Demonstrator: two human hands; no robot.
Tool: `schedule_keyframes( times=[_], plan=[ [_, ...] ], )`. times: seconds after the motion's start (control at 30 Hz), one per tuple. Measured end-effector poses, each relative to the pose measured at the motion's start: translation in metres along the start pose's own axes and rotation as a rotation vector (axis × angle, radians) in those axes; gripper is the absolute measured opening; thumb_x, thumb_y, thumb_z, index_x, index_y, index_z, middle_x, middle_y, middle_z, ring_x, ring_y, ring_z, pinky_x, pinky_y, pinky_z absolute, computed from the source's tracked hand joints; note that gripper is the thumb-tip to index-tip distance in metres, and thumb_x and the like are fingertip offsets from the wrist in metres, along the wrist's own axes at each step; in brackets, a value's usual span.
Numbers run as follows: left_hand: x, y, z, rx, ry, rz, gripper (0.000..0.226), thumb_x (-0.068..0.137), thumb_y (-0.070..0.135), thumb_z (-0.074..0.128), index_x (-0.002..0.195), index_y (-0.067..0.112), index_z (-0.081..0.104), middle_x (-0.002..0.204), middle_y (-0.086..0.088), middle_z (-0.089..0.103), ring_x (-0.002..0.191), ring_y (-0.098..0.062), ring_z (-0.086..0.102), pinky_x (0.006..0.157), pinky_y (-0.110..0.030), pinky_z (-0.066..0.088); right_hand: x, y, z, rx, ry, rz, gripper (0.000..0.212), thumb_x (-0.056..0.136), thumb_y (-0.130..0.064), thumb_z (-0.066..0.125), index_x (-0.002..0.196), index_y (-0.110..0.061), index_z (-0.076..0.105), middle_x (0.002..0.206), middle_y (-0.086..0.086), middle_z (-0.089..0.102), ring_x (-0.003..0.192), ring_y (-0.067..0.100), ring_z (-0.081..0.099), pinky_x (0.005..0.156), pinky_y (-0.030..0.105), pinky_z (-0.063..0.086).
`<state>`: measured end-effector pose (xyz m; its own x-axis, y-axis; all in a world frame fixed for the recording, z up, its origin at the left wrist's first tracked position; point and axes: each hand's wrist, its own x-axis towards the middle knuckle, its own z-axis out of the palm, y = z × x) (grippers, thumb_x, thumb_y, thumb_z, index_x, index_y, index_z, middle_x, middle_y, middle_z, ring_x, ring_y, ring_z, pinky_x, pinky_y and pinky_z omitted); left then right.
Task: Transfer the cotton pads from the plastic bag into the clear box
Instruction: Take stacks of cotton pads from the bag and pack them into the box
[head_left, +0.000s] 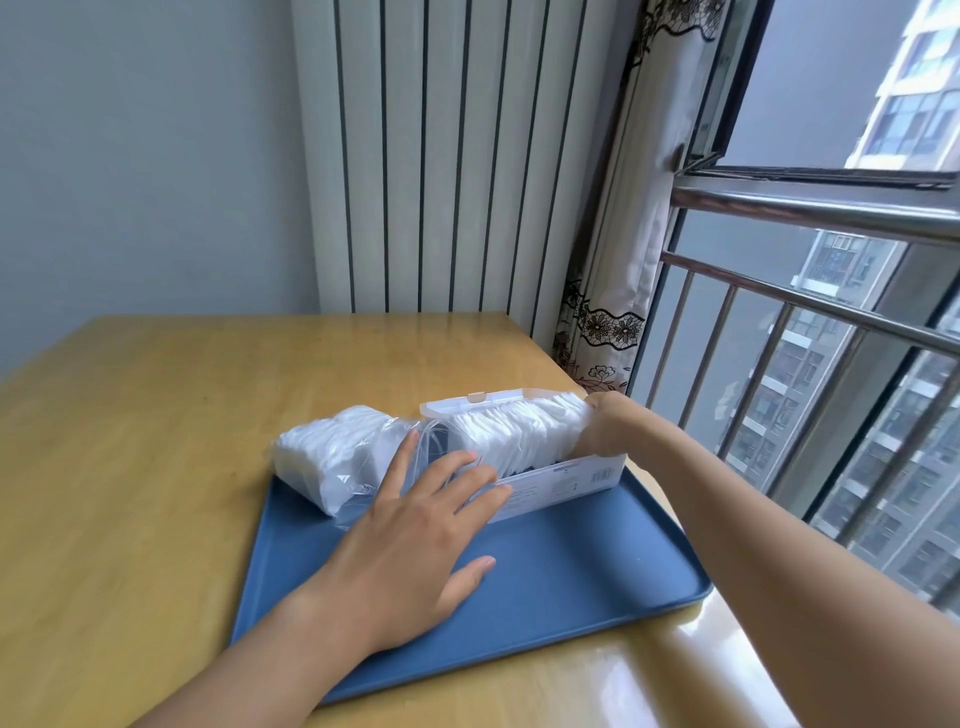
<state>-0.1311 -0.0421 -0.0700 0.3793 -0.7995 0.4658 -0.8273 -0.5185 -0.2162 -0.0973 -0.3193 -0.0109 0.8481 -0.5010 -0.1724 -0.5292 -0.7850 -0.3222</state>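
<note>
A clear box (561, 480) with its lid open stands on a blue tray (545, 571). A row of white cotton pads (514, 434) sits upright in the box. My right hand (610, 423) is at the row's right end, fingers hidden behind the pads. My left hand (415, 525) lies flat with straight, spread fingers, its fingertips touching the box's left end and the plastic bag (337, 457). The bag lies at the tray's far left corner and holds more white pads.
The tray sits on a wooden table (156, 467) near its right edge. A white radiator (457, 156) stands behind the table. A curtain (608, 312) and a window with metal railings (805, 291) are to the right.
</note>
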Motion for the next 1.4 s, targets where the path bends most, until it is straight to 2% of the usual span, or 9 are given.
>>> schedule_keyframes(
  times=[0.1, 0.2, 0.27, 0.37, 0.53, 0.73, 1.0, 1.23, 1.4],
  plan=[
    [0.000, -0.002, -0.001, -0.065, 0.055, 0.004, 0.055, 0.089, 0.053, 0.049, 0.137, 0.027, 0.054, 0.140, 0.008, 0.055, 0.139, -0.018, 0.045, 0.117, -0.053, 0.018, -0.010, 0.004, -0.013, 0.167, -0.111, 0.012, 0.069, 0.063, -0.043, 0.093, 0.115, -0.015, 0.060, 0.112, 0.002, 0.063, 0.100, 0.022, 0.061, 0.082, 0.033, 0.052],
    [0.003, -0.008, -0.017, -0.260, 0.261, -0.052, 0.050, 0.090, 0.048, 0.057, 0.133, 0.022, 0.059, 0.140, 0.002, 0.056, 0.136, -0.020, 0.049, 0.119, -0.045, 0.026, -0.035, -0.002, -0.026, 0.306, 0.127, -0.134, 0.065, 0.057, -0.064, 0.088, 0.097, -0.022, 0.057, 0.087, -0.005, 0.058, 0.076, 0.013, 0.057, 0.064, 0.030, 0.047],
    [0.003, -0.023, -0.031, -0.387, 0.449, -0.214, 0.047, 0.090, 0.043, 0.060, 0.128, 0.016, 0.062, 0.135, -0.003, 0.059, 0.127, -0.020, 0.055, 0.113, -0.035, 0.037, -0.064, -0.017, -0.025, 0.479, 0.370, -0.342, 0.034, 0.076, -0.049, 0.082, 0.088, -0.021, 0.068, 0.083, -0.006, 0.068, 0.076, 0.011, 0.064, 0.067, 0.028, 0.052],
    [-0.006, -0.068, -0.037, -0.354, 0.601, -0.554, 0.046, 0.089, 0.038, 0.060, 0.125, 0.009, 0.063, 0.128, -0.008, 0.063, 0.120, -0.025, 0.058, 0.104, -0.034, 0.044, -0.116, -0.059, -0.007, 0.432, 0.098, -0.759, 0.012, 0.087, -0.022, 0.073, 0.079, -0.014, 0.079, 0.073, 0.005, 0.074, 0.064, 0.016, 0.063, 0.060, 0.031, 0.050],
    [-0.032, -0.115, -0.005, -0.852, 0.314, -1.018, 0.031, 0.087, 0.044, 0.067, 0.106, 0.020, 0.072, 0.105, -0.003, 0.072, 0.102, -0.018, 0.066, 0.088, -0.029, 0.049, -0.121, -0.098, 0.052, -0.137, 0.097, -0.869, 0.036, 0.088, -0.005, 0.057, 0.113, -0.024, 0.074, 0.100, 0.004, 0.068, 0.094, 0.025, 0.062, 0.070, 0.026, 0.040],
    [-0.028, -0.118, 0.004, -1.031, 0.279, -0.992, 0.018, 0.086, 0.040, 0.067, 0.076, 0.030, 0.078, 0.085, 0.001, 0.077, 0.080, -0.011, 0.064, 0.081, -0.030, 0.048, -0.107, -0.106, 0.074, -0.111, 0.237, -0.875, 0.026, 0.099, -0.012, 0.054, 0.120, -0.014, 0.068, 0.129, 0.005, 0.061, 0.116, 0.027, 0.060, 0.095, 0.034, 0.047],
    [-0.023, -0.117, 0.006, -1.154, 0.311, -1.090, 0.013, 0.083, 0.028, 0.071, 0.076, 0.022, 0.081, 0.086, 0.004, 0.079, 0.091, -0.016, 0.071, 0.091, -0.034, 0.052, -0.115, -0.109, 0.069, 0.201, 0.186, -0.813, 0.035, 0.091, -0.003, 0.061, 0.121, -0.021, 0.065, 0.082, -0.012, 0.053, 0.066, -0.011, 0.053, 0.058, 0.003, 0.038],
    [-0.020, -0.112, 0.011, -1.195, 0.291, -1.078, 0.025, 0.094, 0.020, 0.064, 0.075, 0.009, 0.075, 0.085, -0.011, 0.077, 0.077, -0.019, 0.061, 0.082, -0.033, 0.047, -0.110, -0.104, 0.066, 0.091, 0.179, -0.785, 0.042, 0.078, 0.005, 0.057, 0.102, -0.027, 0.068, 0.065, -0.016, 0.047, 0.058, -0.008, 0.053, 0.047, 0.015, 0.038],
    [-0.018, -0.107, 0.009, -1.155, 0.314, -1.063, 0.024, 0.096, 0.020, 0.063, 0.080, 0.008, 0.076, 0.095, -0.017, 0.076, 0.080, -0.018, 0.062, 0.084, -0.033, 0.048, -0.109, -0.104, 0.068, 0.015, 0.263, -0.788, 0.020, 0.079, -0.003, 0.069, 0.085, -0.022, 0.066, 0.079, -0.004, 0.057, 0.073, 0.026, 0.059, 0.059, 0.030, 0.047]
  ],
)
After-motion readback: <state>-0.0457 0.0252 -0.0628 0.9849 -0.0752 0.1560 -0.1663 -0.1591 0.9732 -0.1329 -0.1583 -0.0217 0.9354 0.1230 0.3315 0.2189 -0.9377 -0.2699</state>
